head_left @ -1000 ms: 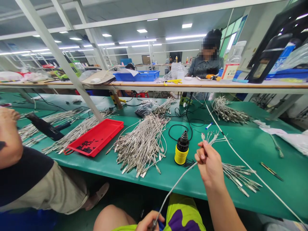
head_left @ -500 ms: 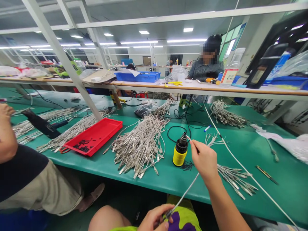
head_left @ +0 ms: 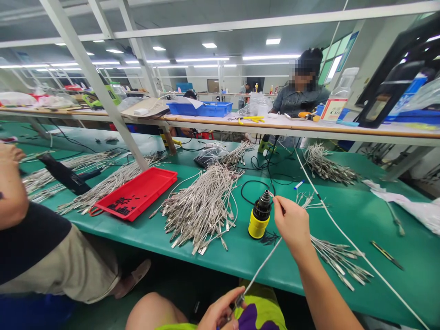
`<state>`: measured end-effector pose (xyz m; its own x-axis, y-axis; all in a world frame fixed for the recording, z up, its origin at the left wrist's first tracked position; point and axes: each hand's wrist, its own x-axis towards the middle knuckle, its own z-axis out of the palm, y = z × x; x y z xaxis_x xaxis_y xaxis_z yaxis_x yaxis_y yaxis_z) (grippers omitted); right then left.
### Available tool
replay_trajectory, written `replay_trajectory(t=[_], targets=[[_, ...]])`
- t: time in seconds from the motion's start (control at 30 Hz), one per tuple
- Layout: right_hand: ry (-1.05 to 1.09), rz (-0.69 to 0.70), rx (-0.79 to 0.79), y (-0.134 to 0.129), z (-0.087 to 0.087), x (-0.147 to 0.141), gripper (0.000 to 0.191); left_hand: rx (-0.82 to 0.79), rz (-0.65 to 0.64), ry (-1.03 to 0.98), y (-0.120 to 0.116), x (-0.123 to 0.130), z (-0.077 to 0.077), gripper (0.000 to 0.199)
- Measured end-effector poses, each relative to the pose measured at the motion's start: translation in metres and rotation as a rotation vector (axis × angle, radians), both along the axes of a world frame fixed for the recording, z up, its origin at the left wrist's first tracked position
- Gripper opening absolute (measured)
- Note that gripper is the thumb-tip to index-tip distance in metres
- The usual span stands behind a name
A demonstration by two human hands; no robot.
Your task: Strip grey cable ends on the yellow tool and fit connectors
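My right hand point(head_left: 292, 221) is closed on one end of a white cable point(head_left: 263, 266), just right of the metal nozzle of a yellow and black heat gun point(head_left: 259, 221) that stands upright on the green table. Low in the view, my left hand point(head_left: 223, 311) pinches the cable's other end at its metal connector. Left of the heat gun lies a large pile of white cables point(head_left: 202, 208) with metal plugs. A smaller bunch of cables point(head_left: 338, 256) rests on the table beyond my right forearm.
A red tray point(head_left: 137, 195) holds small black pieces. Tweezers point(head_left: 387, 255) lie at the right. A co-worker's arm point(head_left: 12, 188) is at the left; another person sits behind the shelf point(head_left: 213, 123). A long white cord point(head_left: 338, 224) crosses the right side.
The whole view has shifted slightly, with the table items a little further right. My right hand still holds the cable end close beside the nozzle, and my left hand keeps its hold.
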<state>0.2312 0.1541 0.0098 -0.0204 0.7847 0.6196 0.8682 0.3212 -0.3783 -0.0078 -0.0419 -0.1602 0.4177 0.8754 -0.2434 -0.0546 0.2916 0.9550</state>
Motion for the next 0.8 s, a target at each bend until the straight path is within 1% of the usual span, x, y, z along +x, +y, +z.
replay_trajectory(t=[0.2,0.37,0.47,0.57,0.8], targets=[[0.014,0.019,-0.020,0.004,0.000,0.000,0.033,0.016,-0.014,0.027,0.000,-0.007,-0.005,0.082],[0.024,0.018,-0.034,0.003,-0.001,0.000,0.033,0.030,-0.018,0.016,-0.001,-0.007,-0.012,0.079],[0.027,0.026,-0.036,0.002,-0.003,0.001,0.034,0.041,-0.034,0.001,0.000,-0.007,-0.014,0.079],[0.029,0.029,-0.019,0.002,-0.004,0.001,0.033,0.047,-0.042,0.015,0.001,-0.006,-0.011,0.078],[0.041,0.043,0.007,0.000,-0.006,0.002,0.031,-0.010,0.003,-0.023,-0.002,-0.003,0.004,0.077]])
